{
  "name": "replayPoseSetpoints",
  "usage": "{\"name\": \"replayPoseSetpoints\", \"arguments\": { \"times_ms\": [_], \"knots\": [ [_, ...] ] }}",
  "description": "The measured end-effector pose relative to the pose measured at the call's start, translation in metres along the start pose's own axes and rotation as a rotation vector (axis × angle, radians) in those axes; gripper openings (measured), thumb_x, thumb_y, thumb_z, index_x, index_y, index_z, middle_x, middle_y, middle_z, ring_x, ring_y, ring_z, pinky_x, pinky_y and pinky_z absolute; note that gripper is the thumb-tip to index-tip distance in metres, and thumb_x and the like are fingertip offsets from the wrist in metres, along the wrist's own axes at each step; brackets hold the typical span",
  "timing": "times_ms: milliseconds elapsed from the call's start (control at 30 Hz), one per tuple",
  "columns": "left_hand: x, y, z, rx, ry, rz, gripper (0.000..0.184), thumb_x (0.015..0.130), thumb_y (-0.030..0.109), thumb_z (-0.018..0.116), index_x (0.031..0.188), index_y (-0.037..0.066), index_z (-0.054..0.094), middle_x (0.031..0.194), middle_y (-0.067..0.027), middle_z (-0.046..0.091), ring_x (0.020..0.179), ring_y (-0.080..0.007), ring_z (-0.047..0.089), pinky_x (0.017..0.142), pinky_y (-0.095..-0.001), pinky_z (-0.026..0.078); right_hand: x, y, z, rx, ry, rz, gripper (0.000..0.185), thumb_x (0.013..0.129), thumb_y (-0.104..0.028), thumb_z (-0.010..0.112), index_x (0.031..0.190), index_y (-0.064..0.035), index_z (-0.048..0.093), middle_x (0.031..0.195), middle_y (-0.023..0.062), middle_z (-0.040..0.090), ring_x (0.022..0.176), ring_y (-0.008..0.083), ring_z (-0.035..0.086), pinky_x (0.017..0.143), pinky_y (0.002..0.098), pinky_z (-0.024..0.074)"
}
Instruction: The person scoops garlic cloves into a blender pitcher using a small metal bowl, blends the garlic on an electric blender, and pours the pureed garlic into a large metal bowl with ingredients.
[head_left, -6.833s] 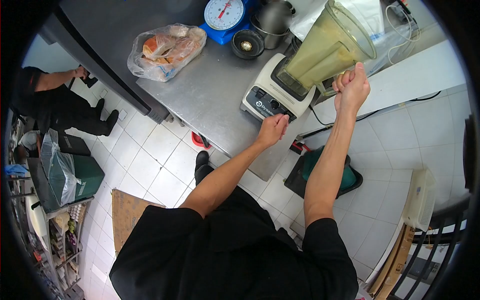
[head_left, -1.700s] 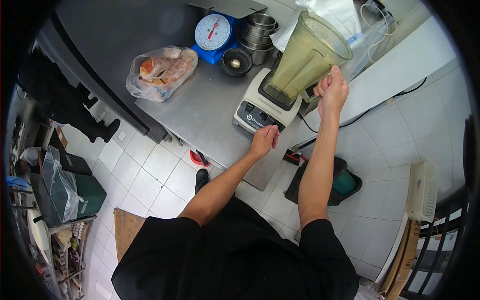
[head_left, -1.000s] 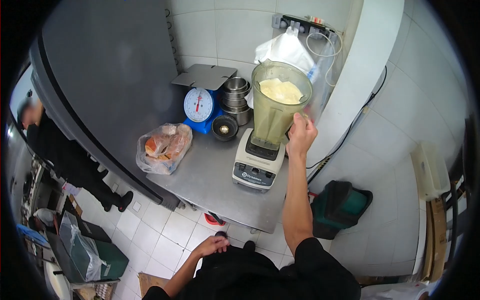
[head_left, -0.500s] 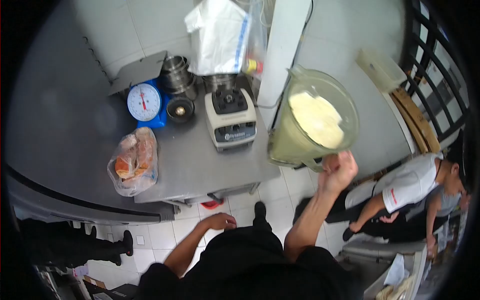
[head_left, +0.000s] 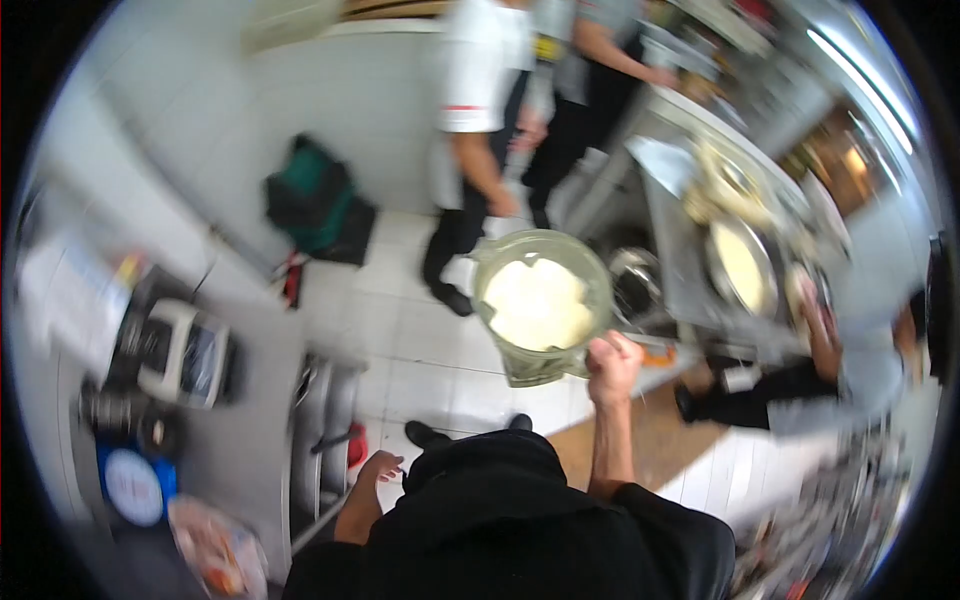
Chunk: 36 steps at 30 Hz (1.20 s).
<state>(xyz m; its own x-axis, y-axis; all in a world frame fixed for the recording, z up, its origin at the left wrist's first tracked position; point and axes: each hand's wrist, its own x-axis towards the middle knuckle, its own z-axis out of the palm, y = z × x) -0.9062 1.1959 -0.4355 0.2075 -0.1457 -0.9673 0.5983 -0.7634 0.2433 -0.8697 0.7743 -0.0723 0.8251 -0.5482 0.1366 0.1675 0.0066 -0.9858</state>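
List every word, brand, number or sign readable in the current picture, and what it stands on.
None can be read.
Blender base's front panel: too blurred.
Blue scale's dial: too blurred.
Co-worker's white sleeve: red marking too blurred.
Blender jug: no lettering visible.

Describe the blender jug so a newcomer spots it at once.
Start at the white tiled floor mid-picture. Over it, the person's right hand holds a greenish blender jug with pale contents. Unlike the round bowl further right, also pale inside, it has see-through walls.
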Motion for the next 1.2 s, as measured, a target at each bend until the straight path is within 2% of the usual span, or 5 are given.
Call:
{"name": "replayPoseSetpoints", "arguments": {
  "times_ms": [500, 733, 867, 1033, 1200],
  "knots": [
    [-0.016, 0.286, 0.106, 0.139, 0.024, 0.383, 0.023, 0.088, 0.029, 0.058, 0.105, 0.014, 0.056, 0.098, -0.0005, 0.061, 0.079, -0.0157, 0.059, 0.067, -0.0354, 0.048, -0.054, -0.034, -0.318, -0.127, 0.565, -0.016, 0.033, 0.080, -0.014, 0.065, 0.057, -0.0058, 0.043, 0.057, -0.0059, 0.039, 0.054, 0.0037, 0.032, 0.046, 0.0238, 0.0245],
    [0.011, 0.304, 0.158, 0.216, -0.038, 0.259, 0.026, 0.087, 0.027, 0.056, 0.109, 0.013, 0.059, 0.096, -0.0027, 0.063, 0.079, -0.0177, 0.059, 0.067, -0.0385, 0.049, 0.032, -0.091, -0.403, -0.592, 0.672, -0.020, 0.031, 0.080, -0.022, 0.066, 0.064, 0.0019, 0.053, 0.060, -0.0044, 0.048, 0.058, 0.0050, 0.038, 0.049, 0.0260, 0.0329],
    [0.026, 0.309, 0.166, 0.272, -0.027, 0.129, 0.028, 0.087, 0.026, 0.054, 0.111, 0.011, 0.058, 0.099, -0.0061, 0.062, 0.082, -0.0233, 0.059, 0.072, -0.0430, 0.048, 0.106, -0.112, -0.459, -0.990, 0.582, -0.043, 0.043, 0.079, -0.031, 0.065, 0.064, 0.0073, 0.052, 0.052, 0.0075, 0.046, 0.053, 0.0089, 0.039, 0.049, 0.0313, 0.0365],
    [0.064, 0.351, 0.182, 0.210, -0.038, 0.157, 0.027, 0.086, 0.025, 0.054, 0.107, 0.010, 0.059, 0.096, -0.0071, 0.063, 0.080, -0.0242, 0.059, 0.071, -0.0441, 0.046, 0.196, -0.105, -0.508, -1.256, 0.485, -0.045, 0.051, 0.075, -0.040, 0.069, 0.069, 0.0103, 0.057, 0.066, 0.0289, 0.058, 0.065, 0.0381, 0.061, 0.062, 0.0434, 0.0450],
    [0.106, 0.437, 0.212, 0.178, -0.093, 0.237, 0.025, 0.083, 0.023, 0.057, 0.104, 0.010, 0.059, 0.092, -0.0068, 0.063, 0.072, -0.0212, 0.060, 0.060, -0.0413, 0.048, 0.265, -0.103, -0.537, -1.403, 0.342, 0.051, 0.052, 0.076, -0.040, 0.069, 0.075, 0.0115, 0.061, 0.071, 0.0310, 0.059, 0.070, 0.0401, 0.063, 0.064, 0.0439, 0.0462]
  ]
}}
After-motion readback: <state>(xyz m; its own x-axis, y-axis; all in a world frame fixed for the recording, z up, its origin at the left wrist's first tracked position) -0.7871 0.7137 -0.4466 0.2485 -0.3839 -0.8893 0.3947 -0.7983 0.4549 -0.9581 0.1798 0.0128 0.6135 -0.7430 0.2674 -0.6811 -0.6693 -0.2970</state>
